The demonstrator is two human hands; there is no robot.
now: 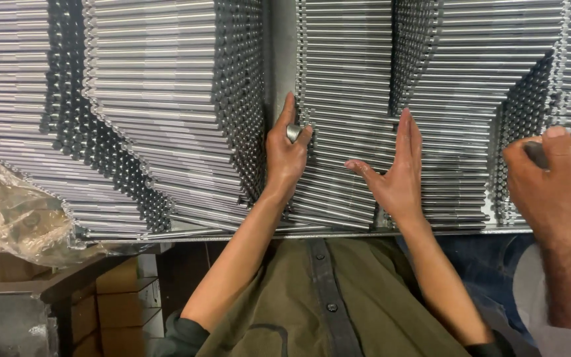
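Now both hands on the steel rods (345, 132): left hand (287, 153) pinching one, right hand (396, 177) flat, spread.

This is a metalworking shop or factory storeroom. Polished steel rods (160, 79) lie stacked in dense, stepped piles that fill the whole view, their round ends lined up in neat rows. The stacks rest on a metal shelf edge (246, 233). Crumpled plastic wrapping (14, 215) and cardboard boxes (123, 291) sit at the lower left.

rod stack (345, 99) between hands, plastic sheet (14, 218) left
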